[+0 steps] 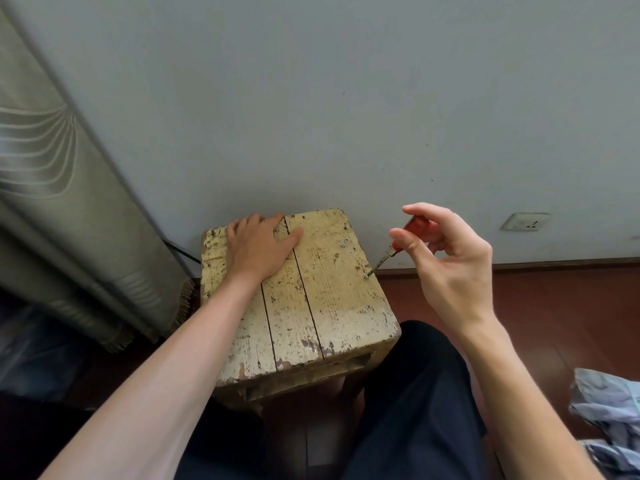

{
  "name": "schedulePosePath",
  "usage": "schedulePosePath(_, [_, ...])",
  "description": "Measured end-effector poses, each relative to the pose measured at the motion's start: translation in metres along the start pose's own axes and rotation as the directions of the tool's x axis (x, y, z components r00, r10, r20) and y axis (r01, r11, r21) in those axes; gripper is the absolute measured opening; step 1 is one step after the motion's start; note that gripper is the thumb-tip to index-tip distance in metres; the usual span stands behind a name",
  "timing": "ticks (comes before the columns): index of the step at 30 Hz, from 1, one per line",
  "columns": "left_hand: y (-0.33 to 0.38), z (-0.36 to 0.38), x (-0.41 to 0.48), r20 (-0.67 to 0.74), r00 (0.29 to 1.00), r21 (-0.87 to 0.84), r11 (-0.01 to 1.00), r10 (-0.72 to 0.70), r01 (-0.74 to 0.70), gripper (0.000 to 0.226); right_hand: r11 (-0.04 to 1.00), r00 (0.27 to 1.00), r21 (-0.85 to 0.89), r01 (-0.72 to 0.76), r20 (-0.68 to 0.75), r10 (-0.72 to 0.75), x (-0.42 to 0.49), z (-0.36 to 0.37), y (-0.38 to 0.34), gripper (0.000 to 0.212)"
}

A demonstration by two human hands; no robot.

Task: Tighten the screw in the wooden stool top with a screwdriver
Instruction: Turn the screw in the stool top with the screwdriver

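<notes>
**Screwdriver Tip Met Screw at Stool's Right Edge**

Your dark-trousered legs [408,403] filled the bottom of the view, with the wooden stool top [332,292] just beyond. You pressed your left hand [258,249] flat on the far left planks, fingers spread. Your right hand [446,258] pinched the red-handled screwdriver [401,241] with its fingertips, tilted, its tip on the screw [366,277] by the right edge. Another screw [345,242] stood farther back.

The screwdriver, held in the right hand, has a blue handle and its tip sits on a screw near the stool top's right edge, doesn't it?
Not quite: the head view shows the screwdriver handle is red. The right hand does hold it, with the tip on a screw near the stool top's right edge.
</notes>
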State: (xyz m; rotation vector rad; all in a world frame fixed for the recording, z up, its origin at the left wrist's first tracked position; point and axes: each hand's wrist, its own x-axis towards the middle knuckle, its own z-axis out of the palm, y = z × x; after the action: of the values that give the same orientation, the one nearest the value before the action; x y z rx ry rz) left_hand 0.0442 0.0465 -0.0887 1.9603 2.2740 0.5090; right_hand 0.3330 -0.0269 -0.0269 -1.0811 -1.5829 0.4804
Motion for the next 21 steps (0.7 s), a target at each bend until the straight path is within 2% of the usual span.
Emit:
schedulePosePath(4, [0.000, 0.000, 0.001, -0.003, 1.000, 0.005, 1.000, 0.003, -0.003, 0.074, 1.000, 0.989, 0.008, -0.027, 0.148, 0.026, 0.002, -0.019, 0.001, 0.033])
schedulePosePath(7, [0.000, 0.000, 0.001, -0.001, 1.000, 0.009, 1.000, -0.001, 0.001, 0.074, 0.994, 0.955, 0.082, -0.078, 0.291, 0.052, 0.007, -0.032, -0.001, 0.038])
schedulePosePath(9, [-0.001, 0.001, 0.001, -0.001, 1.000, 0.006, 1.000, -0.005, 0.005, 0.074, 0.987, 0.941, 0.127, -0.100, 0.336, 0.052, 0.007, -0.033, -0.004, 0.038])
schedulePosePath(14, [0.000, 0.000, 0.001, 0.007, 1.000, 0.007, 1.000, -0.007, 0.007, 0.074, 0.994, 0.969, 0.103, -0.047, 0.246, 0.020, 0.005, -0.023, -0.007, 0.035])
schedulePosePath(21, [0.000, 0.001, 0.002, 0.011, 1.000, 0.017, 1.000, -0.002, 0.002, 0.075, 0.998, 0.998, -0.054, -0.035, 0.054, 0.038, 0.003, -0.007, -0.012, 0.026])
